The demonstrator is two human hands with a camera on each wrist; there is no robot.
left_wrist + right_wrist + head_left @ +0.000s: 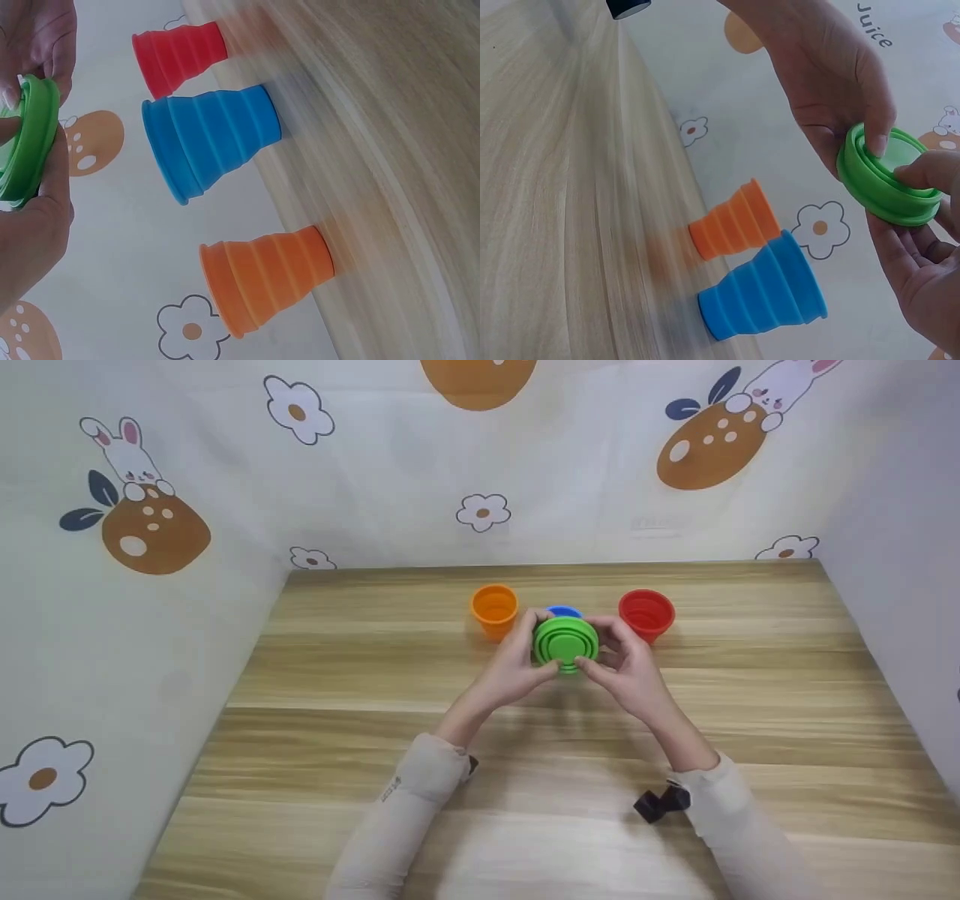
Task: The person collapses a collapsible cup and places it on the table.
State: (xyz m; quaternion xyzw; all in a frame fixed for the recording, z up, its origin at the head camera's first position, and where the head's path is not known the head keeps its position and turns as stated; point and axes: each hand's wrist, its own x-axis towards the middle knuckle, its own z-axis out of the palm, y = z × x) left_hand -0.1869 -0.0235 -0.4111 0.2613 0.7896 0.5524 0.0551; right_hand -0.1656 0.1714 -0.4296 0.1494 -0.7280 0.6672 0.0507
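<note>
A green collapsible cup, folded flat into rings, is held above the table between both hands. My left hand grips its left side, thumb on the face and fingers around the rim. On the other side my right hand pinches it the same way, its thumb near the cup's lower middle. In the right wrist view both thumbs press on the inner rings of the green cup. Just behind it stands an expanded blue cup, mostly hidden in the head view.
An orange cup stands expanded to the left of the blue one, and a red cup to the right. All rest on the wooden table near its back edge. A patterned wall rises behind.
</note>
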